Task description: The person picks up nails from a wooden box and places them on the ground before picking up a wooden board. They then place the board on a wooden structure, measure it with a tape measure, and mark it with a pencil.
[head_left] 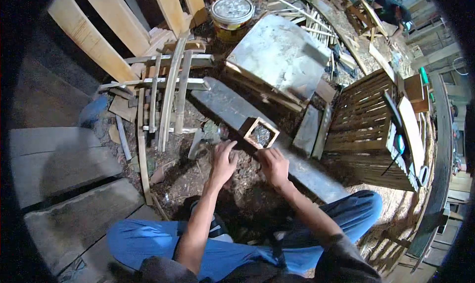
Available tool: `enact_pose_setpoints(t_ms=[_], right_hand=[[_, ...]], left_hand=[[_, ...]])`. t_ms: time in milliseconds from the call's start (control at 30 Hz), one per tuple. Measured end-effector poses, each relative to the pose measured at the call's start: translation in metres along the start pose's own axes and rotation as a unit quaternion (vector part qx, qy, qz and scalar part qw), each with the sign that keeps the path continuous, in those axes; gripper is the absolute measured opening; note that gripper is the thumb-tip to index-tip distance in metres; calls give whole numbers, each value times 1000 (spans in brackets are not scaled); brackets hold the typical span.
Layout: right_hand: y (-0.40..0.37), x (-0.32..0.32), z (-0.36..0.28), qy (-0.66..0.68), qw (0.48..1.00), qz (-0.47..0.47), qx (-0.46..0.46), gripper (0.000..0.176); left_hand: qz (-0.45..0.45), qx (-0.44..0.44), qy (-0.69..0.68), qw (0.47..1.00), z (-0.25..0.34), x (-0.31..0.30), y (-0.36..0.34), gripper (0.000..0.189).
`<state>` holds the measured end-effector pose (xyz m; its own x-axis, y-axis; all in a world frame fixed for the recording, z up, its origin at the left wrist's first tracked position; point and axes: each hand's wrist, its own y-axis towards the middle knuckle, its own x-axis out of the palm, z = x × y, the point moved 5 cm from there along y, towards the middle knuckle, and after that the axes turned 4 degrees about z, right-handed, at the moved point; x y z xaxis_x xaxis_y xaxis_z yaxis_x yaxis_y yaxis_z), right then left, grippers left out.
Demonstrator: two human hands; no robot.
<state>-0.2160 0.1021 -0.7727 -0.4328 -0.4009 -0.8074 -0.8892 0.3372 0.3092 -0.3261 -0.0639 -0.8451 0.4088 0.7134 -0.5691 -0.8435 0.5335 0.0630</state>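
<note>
A small open wooden box (pixel 271 127) with dark, shiny small contents sits on a long grey plank (pixel 227 101) in front of me. My right hand (pixel 273 165) is at the near side of this box, its fingers curled downward and pressed together; whatever may be between the fingertips is hidden. To the left, my left hand (pixel 224 163) hovers over the littered ground near the plank's edge. Its thumb stands apart from the bent fingers, and I see nothing held there.
A low table with a pale metal top (pixel 282 52) stands beyond the plank. On the right is a slatted wooden crate (pixel 361 129). Wood strips (pixel 170 95) lie stacked at left, and a lidded bucket (pixel 231 13) stands behind. Another person (pixel 391 10) bends at the far right.
</note>
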Motion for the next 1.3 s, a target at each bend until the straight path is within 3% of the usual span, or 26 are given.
enact_pose_setpoints(t_ms=[100, 167, 200, 267, 300, 400, 433, 533, 567, 667, 700, 1100, 1133, 1300], right_hand=[[14, 12, 40, 0, 998, 53, 20, 31], [16, 25, 53, -59, 995, 16, 83, 59], [18, 24, 47, -56, 994, 23, 87, 59], [24, 19, 38, -45, 994, 23, 94, 89], [22, 27, 45, -38, 992, -39, 116, 101], [27, 38, 57, -73, 989, -62, 110, 102], [28, 36, 58, -24, 991, -61, 113, 100], [26, 18, 49, -2, 997, 21, 78, 101], [26, 10, 48, 3, 998, 16, 65, 102], [45, -20, 32, 34, 996, 37, 73, 103], [48, -27, 30, 33, 996, 38, 68, 102], [109, -305, -62, 75, 982, 84, 154, 88], [110, -329, -68, 78, 979, 98, 161, 89], [117, -452, -108, 72, 964, 122, 224, 93]], left_hand=[[-10, 14, -48, 999, 21, 12, 12, 49], [-9, 22, -45, 999, 31, 18, 17, 51], [-6, 26, -45, 999, 31, 20, 18, 54], [-9, 58, -29, 998, 33, 28, 23, 56], [-5, 54, -29, 998, 35, 32, 25, 55], [4, 43, -39, 998, 40, 46, 26, 53], [16, 31, -46, 998, 40, 48, 28, 52], [76, 46, -41, 995, 62, 33, 40, 43], [51, -31, -127, 990, 61, 34, 46, 36], [74, -46, -104, 991, 99, 15, 61, 26], [114, -15, -42, 992, 107, 10, 65, 25], [7, 101, 46, 994, 401, -101, 111, 12], [-15, 55, 9, 998, 417, -106, 110, 13], [-68, 51, 6, 996, 550, -147, 101, 12]])
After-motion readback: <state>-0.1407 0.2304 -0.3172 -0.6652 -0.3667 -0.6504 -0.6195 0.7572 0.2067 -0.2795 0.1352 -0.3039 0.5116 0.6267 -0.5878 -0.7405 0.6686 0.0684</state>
